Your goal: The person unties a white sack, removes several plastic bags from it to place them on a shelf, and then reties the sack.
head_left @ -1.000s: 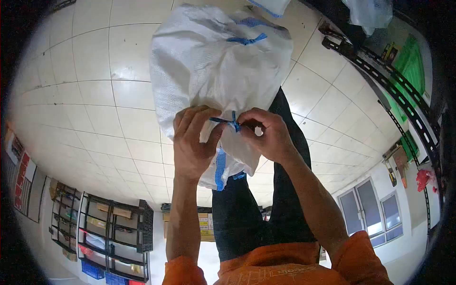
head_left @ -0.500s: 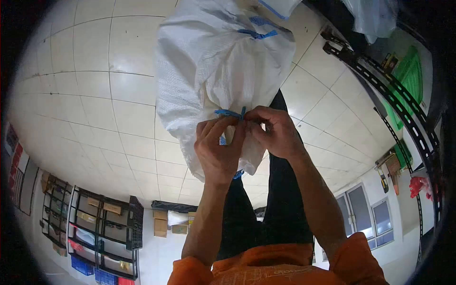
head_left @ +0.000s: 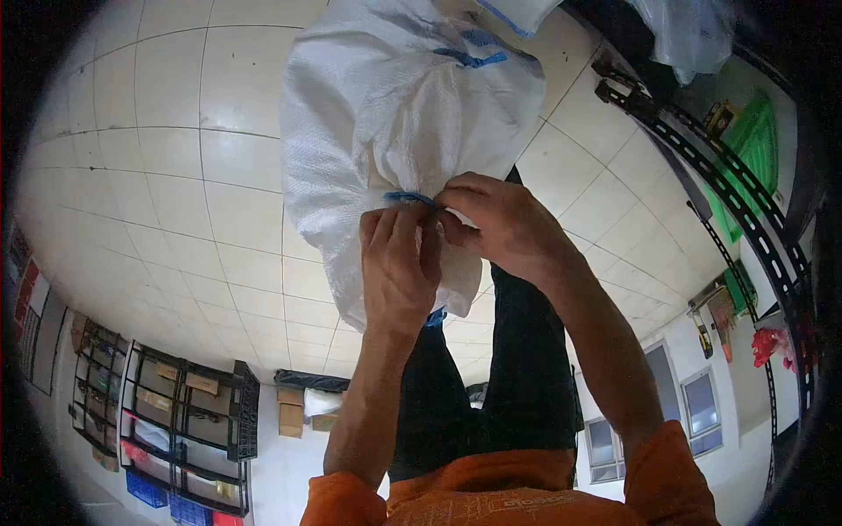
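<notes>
A large white woven sack (head_left: 329, 114) stands in front of my legs, its upper part gathered into folds. A blue tie (head_left: 405, 197) runs round the gathered part. My left hand (head_left: 399, 263) is closed at the tie, fingers bent over its near side. From the right, my right hand (head_left: 509, 223) pinches the tie near its knot, the fingertips almost meeting those of my left hand. The exact grip of the fingertips is partly hidden. A second blue tie (head_left: 474, 59) lies farther up on the sack.
Black slotted metal rails (head_left: 702, 158) curve along the right side, with green mesh (head_left: 754, 158) behind them. A translucent plastic bag (head_left: 688, 39) hangs at the top right. Black shelving (head_left: 180, 421) with boxes stands lower left. Pale tiles (head_left: 237, 88) cover the floor.
My right hand has turned over and moved in against the tie, pulling its upright end down. Both hands and the tie have shifted slightly left.
</notes>
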Motion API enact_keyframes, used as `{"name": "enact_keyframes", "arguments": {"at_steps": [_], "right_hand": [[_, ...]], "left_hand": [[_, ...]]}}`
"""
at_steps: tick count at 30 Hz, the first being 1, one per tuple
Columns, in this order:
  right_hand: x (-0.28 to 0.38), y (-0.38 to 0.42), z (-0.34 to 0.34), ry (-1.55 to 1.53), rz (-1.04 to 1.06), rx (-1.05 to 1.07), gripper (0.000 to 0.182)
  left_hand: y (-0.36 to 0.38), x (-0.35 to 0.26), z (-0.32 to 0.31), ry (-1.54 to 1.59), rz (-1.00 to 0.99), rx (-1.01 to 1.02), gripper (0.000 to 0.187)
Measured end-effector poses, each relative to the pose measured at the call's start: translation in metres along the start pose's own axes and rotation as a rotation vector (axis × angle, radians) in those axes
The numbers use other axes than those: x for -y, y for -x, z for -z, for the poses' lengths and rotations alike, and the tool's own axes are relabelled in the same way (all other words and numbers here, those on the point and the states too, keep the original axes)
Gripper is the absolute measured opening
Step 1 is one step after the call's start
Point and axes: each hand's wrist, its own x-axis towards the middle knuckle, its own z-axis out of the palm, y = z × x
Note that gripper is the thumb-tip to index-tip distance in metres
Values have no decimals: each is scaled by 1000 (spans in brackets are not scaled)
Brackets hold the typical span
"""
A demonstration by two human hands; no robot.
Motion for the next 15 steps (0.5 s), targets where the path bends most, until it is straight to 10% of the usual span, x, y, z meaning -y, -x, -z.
{"name": "enact_keyframes", "arguments": {"at_steps": [15], "right_hand": [[-16,2,-15,-293,-10,-70,20]], "left_hand": [[-2,5,0,89,9,38,8]]}}
